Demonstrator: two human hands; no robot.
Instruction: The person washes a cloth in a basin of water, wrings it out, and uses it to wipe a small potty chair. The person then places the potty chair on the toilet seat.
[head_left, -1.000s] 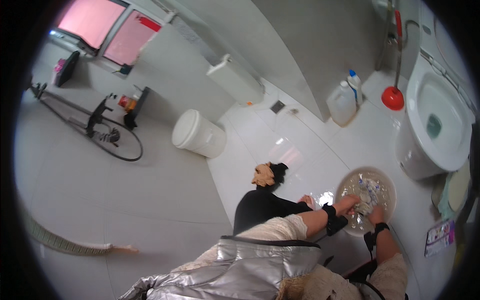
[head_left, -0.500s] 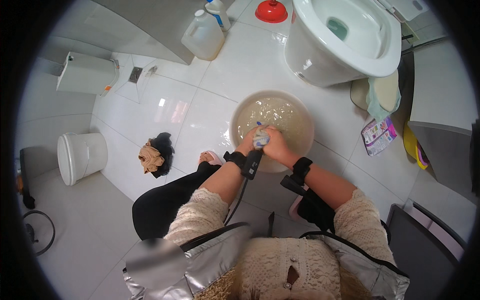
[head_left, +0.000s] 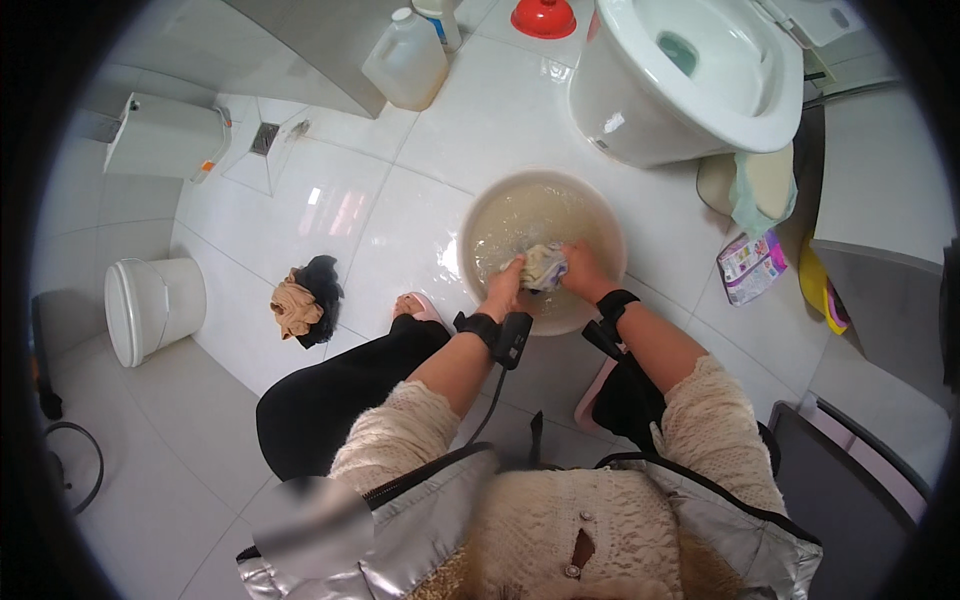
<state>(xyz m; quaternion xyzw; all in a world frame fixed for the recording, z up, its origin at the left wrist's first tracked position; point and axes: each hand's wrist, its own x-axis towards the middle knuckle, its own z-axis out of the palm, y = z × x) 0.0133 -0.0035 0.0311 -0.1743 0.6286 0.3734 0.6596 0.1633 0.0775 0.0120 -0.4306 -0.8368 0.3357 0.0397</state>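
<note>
From the head view, looking straight down: both hands are in the round basin of cloudy water on the white tile floor, and between them sits a small bunched cloth, pale with greyish patches. The left hand pinches it from nine o'clock, the right hand closes on it from three o'clock; both are clenched on the fabric, knuckles up. The cloth lies toward the basin's six o'clock edge, half lifted above the water.

It looks soaked, so I'd judge it limp, heavier than dry, perhaps a bit slippery, and not fragile at all; gathering a fold in each fist, as here, seems the sensible hold. Wadded like this it has no true heading, though its longer stretch runs hand to hand, nine to three.

The toilet stands at one o'clock from the basin, a plastic jug at eleven, a heap of clothes at nine.
</note>
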